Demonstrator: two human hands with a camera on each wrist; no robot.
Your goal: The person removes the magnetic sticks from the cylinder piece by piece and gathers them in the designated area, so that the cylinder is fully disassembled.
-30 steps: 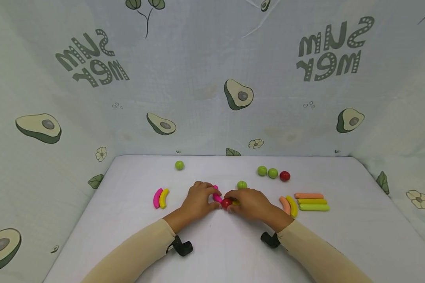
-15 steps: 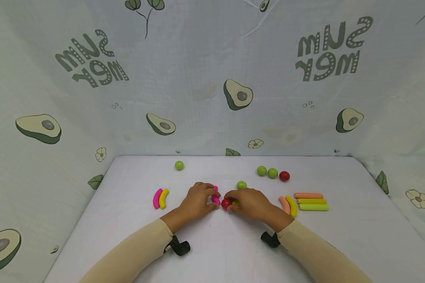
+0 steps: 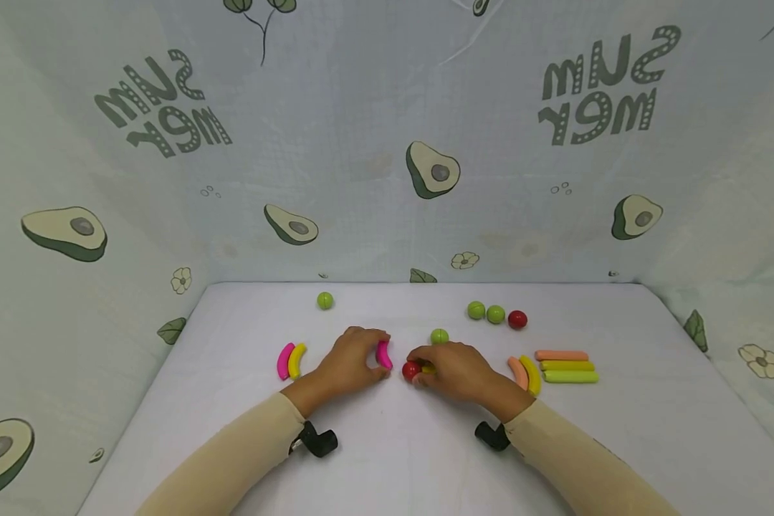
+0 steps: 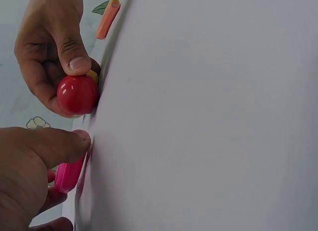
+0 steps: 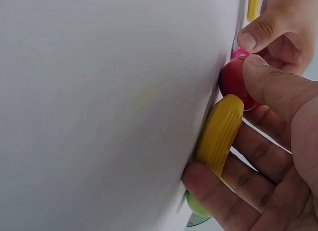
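Observation:
My left hand point(image 3: 348, 364) pinches a curved pink plastic piece point(image 3: 384, 355) between thumb and fingers, just above or on the white table; in the left wrist view the thumb lies over the pink piece's upper end. To its right, a small gap away, my right hand point(image 3: 456, 373) holds a glossy red ball point(image 3: 411, 370) between thumb and fingers. A curved yellow piece point(image 5: 219, 135) sits against the red ball, inside the right hand's fingers, mostly hidden in the head view. Just beyond that hand lies a green ball point(image 3: 439, 336).
Pink point(image 3: 285, 361) and yellow point(image 3: 297, 360) curved pieces lie at left. Further back are a lone green ball point(image 3: 325, 300), two green balls point(image 3: 486, 312) and a red ball point(image 3: 517, 319). At right are curved pieces point(image 3: 524, 375) and straight sticks point(image 3: 567, 365). A patterned cloth surrounds the table.
My left hand has drawn leftward with the pink piece, which touched the red ball a second ago and now stands apart from it. The right hand has stayed almost in place.

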